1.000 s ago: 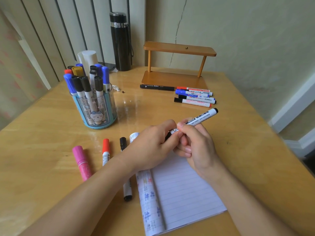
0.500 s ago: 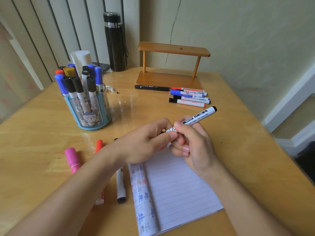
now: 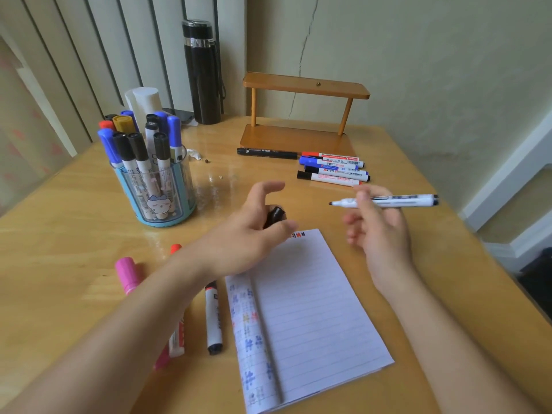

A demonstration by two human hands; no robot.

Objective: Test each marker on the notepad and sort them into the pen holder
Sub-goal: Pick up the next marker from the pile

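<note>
1. Your right hand [image 3: 378, 234] pinches the uncapped marker [image 3: 388, 201] between the thumb and the curled fingertips. The grip is about a third of the way along the barrel from the tip.
2. That marker lies roughly level in the air. Its dark tip points left and its tail points right, above the table [image 3: 59, 234] just beyond the far right corner of the notepad [image 3: 313, 309].
3. Your left hand [image 3: 248, 234] holds the black cap [image 3: 275, 216] in its curled fingers, with the forefinger arched up clear of it. The hand hangs over the notepad's far left corner, well apart from the marker's tip.
4. The notepad lies open in front of you. Its lined page is blank where it shows, and there is a patterned strip down its left edge.
5. The pen holder [image 3: 158, 201], a clear tub with a blue rim, stands far left. It is packed with markers standing cap-up in blue, black, red and yellow.
6. Four loose markers [image 3: 333, 170] lie side by side to the far right, just beyond the marker in your hand. A black pen [image 3: 265, 153] lies just left of them, along the base of the wooden shelf [image 3: 304, 115].
7. Near left, a pink marker [image 3: 128, 274], a red marker [image 3: 176, 342] and a black-capped marker [image 3: 214, 318] lie on the table. Your left forearm partly hides them.
8. A black flask [image 3: 203, 73] and a white cylinder [image 3: 146, 103] stand at the far edge.
</note>
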